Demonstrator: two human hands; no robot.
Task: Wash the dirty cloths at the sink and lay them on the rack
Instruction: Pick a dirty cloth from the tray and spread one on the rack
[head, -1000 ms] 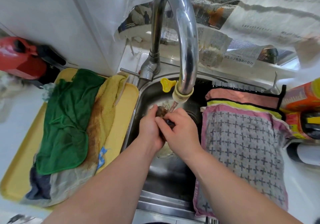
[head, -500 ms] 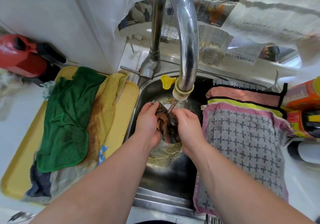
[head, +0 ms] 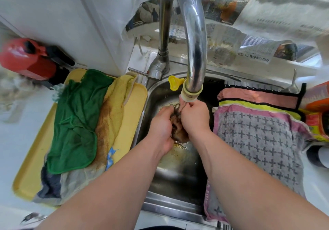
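Both forearms enter from the near edge and meet over the sink (head: 170, 207), a steel basin set in the white counter (head: 12, 137). Brownish water lies on the basin floor directly below the hands.

The left hand (head: 161, 128) and the right hand (head: 194, 117) are pressed together, and both clench a wadded brown cloth (head: 178, 130) between them. The fingers of each hand curl around the wad. The cloth sits inside the sink, directly under the outlet, and a thin stream of water falls onto its upper end.

To the left of the hands, a yellow tray (head: 132, 108) rests on the counter beside the sink rim. It carries a pile of cloths: a green cloth (head: 76, 115) on top, a brown-stained yellow towel (head: 114, 110) beside it, and pale and dark blue fabric beneath at the near end.

To the right of the hands, a grey cross-patterned cloth (head: 258, 140) with a pink border lies flat. Just beyond it lies a pink cloth (head: 258, 96) with black trim, and the dark slats of the rack (head: 235, 84) show past that.

Just beyond the hands, the chrome faucet (head: 195, 33) arches over the basin and ends in a yellow nozzle (head: 191, 91). Farther back, newspaper (head: 231, 7) covers the wall. A red container (head: 26, 60) stands at the far left.
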